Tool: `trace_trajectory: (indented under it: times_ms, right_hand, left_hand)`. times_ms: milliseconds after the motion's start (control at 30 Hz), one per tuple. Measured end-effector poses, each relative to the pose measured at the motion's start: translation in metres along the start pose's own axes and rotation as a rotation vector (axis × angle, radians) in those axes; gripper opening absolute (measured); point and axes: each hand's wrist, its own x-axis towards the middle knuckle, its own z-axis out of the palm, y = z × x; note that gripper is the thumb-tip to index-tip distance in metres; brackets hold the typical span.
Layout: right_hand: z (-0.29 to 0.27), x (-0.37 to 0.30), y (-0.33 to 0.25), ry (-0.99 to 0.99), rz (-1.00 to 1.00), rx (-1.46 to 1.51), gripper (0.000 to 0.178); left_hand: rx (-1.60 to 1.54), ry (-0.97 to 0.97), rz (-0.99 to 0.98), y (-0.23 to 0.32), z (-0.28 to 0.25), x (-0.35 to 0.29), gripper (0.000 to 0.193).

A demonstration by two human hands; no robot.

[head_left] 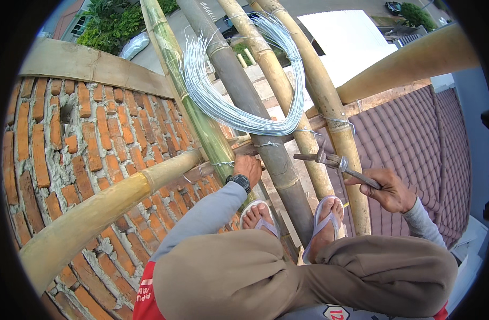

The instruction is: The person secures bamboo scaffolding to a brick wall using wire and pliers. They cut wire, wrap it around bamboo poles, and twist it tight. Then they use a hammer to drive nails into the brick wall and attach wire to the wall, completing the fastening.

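My left hand (247, 169), with a watch (240, 182) on the wrist, is closed at the crossing of the green bamboo pole (221, 146) and a cross pole below. Its fingers curl down out of sight, so what they grip is hidden. A thin wire tie (223, 164) circles the green pole beside it. In my right hand (392, 191) is a metal hammer (362, 177), its head pointing left above the pale bamboo poles. A large coil of silvery wire (244, 124) lies over the poles in front of me.
My sandalled feet (325, 218) stand on the bamboo poles, high above ground. A dark bamboo pole (260, 120) runs between them. To the left rises a rough brick wall (89, 186), crossed by a thick bamboo pole (111, 205). A tiled roof (410, 154) lies lower right.
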Motion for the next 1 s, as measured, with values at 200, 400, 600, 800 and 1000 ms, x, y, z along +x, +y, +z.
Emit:
trace_trajectory:
  times_ms: [200, 400, 600, 800, 1000]
  right_hand:
    - [0.028, -0.003, 0.034, 0.308, -0.270, -0.049, 0.036]
    - [0.039, 0.006, 0.053, 0.740, -0.579, -0.124, 0.049]
    - [0.041, 0.022, 0.050, 0.852, -0.544, 0.182, 0.061]
    - [0.052, 0.041, 0.032, 0.700, -0.611, 0.378, 0.060]
    - [0.054, 0.047, 0.027, 0.558, -0.530, 0.311, 0.048]
  left_hand:
    - [-0.324, 0.579, 0.081, -0.028, -0.035, -0.073, 0.045]
    - [-0.525, 0.572, -0.014, -0.054, -0.022, -0.083, 0.027]
    - [-0.470, 0.621, -0.159, -0.036, -0.012, -0.052, 0.014]
    - [-0.176, 0.432, -0.214, -0.026, -0.026, -0.041, 0.012]
    - [-0.682, 0.742, -0.259, -0.018, -0.007, -0.072, 0.017]
